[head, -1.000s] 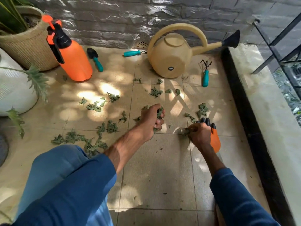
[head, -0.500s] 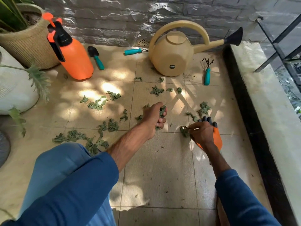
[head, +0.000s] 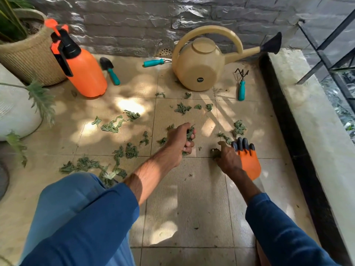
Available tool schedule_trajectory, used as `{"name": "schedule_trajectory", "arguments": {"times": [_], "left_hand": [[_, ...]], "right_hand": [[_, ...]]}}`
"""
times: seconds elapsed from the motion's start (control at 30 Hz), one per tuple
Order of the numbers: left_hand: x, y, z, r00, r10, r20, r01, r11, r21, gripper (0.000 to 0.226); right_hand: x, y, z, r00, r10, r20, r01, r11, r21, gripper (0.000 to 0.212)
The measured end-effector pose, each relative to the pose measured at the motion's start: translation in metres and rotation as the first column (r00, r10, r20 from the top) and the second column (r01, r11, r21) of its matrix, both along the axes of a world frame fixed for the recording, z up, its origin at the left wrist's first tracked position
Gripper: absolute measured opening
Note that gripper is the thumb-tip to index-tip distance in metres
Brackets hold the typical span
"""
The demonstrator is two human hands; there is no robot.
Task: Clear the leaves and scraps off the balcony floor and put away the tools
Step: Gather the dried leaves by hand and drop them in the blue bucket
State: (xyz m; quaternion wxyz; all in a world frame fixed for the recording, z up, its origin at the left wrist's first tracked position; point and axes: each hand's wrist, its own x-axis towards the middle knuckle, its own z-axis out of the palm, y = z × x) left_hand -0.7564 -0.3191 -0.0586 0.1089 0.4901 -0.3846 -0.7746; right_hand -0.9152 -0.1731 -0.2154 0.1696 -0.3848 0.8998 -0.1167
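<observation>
Dry green leaves (head: 113,125) lie scattered over the beige tiled balcony floor (head: 184,198). My left hand (head: 179,141) grips a bunch of leaves just above the tiles. My right hand (head: 227,157) pinches a small clump of leaves on the floor, right beside an orange claw glove (head: 249,162) with black tips. Along the wall lie a small trowel (head: 110,71), a teal-handled tool (head: 154,62) and a hand rake (head: 241,84).
An orange pressure sprayer (head: 84,72) and a beige watering can (head: 201,63) stand by the stone wall. A woven planter (head: 28,52) and a white pot (head: 13,114) sit at the left. A raised ledge (head: 311,120) with a railing runs along the right.
My right hand has drawn its clump of leaves a little nearer to me beside the claw glove. My left hand keeps its bunch and has barely shifted.
</observation>
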Motion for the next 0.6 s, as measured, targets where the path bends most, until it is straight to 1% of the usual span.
{"name": "schedule_trajectory", "arguments": {"times": [0.03, 0.07, 0.13, 0.2, 0.27, 0.37, 0.43, 0.5, 0.53, 0.6], "left_hand": [[0.0, 0.0, 0.0, 1.0, 0.0, 0.003, 0.0, 1.0, -0.002, 0.027], [0.0, 0.0, 0.0, 1.0, -0.003, 0.005, 0.003, 1.0, -0.005, 0.028], [-0.001, 0.0, -0.001, 1.0, -0.006, 0.006, 0.006, 1.0, -0.007, 0.028], [-0.001, 0.0, -0.002, 1.0, -0.005, 0.0, 0.005, 1.0, -0.008, 0.03], [-0.001, 0.001, -0.003, 1.0, -0.004, -0.005, 0.004, 1.0, -0.01, 0.03], [-0.002, 0.001, -0.002, 1.0, -0.003, -0.003, 0.003, 1.0, -0.015, 0.03], [-0.002, 0.001, -0.001, 1.0, -0.003, -0.003, 0.003, 1.0, -0.013, 0.03], [-0.002, 0.002, 0.0, 1.0, -0.006, -0.006, 0.006, 1.0, -0.015, 0.031], [-0.002, 0.002, 0.0, 1.0, -0.008, -0.007, 0.008, 1.0, -0.017, 0.031], [-0.002, 0.001, -0.001, 1.0, -0.011, -0.011, 0.011, 1.0, -0.016, 0.03]], "right_hand": [[-0.004, 0.002, -0.001, 1.0, 0.022, 0.011, -0.022, 1.0, 0.007, 0.06], [-0.007, 0.003, -0.001, 0.998, 0.051, 0.028, -0.051, 0.999, 0.009, 0.054], [-0.015, 0.003, -0.001, 0.993, 0.099, 0.068, -0.099, 0.995, 0.003, 0.034], [-0.017, 0.001, 0.0, 0.993, 0.09, 0.082, -0.088, 0.996, -0.023, 0.023], [-0.016, 0.002, -0.001, 0.996, 0.066, 0.057, -0.064, 0.997, -0.032, 0.018], [-0.013, 0.007, -0.014, 0.997, 0.063, -0.049, -0.063, 0.998, -0.01, 0.009], [-0.013, 0.009, -0.019, 0.996, 0.04, -0.082, -0.04, 0.999, 0.009, 0.004], [-0.011, 0.009, -0.013, 0.998, 0.019, -0.068, -0.019, 1.0, 0.009, 0.005], [-0.012, 0.008, -0.008, 0.999, 0.008, -0.054, -0.009, 1.0, -0.016, 0.005], [-0.019, 0.003, 0.008, 0.999, -0.026, -0.024, 0.023, 0.993, -0.115, 0.004]]}}
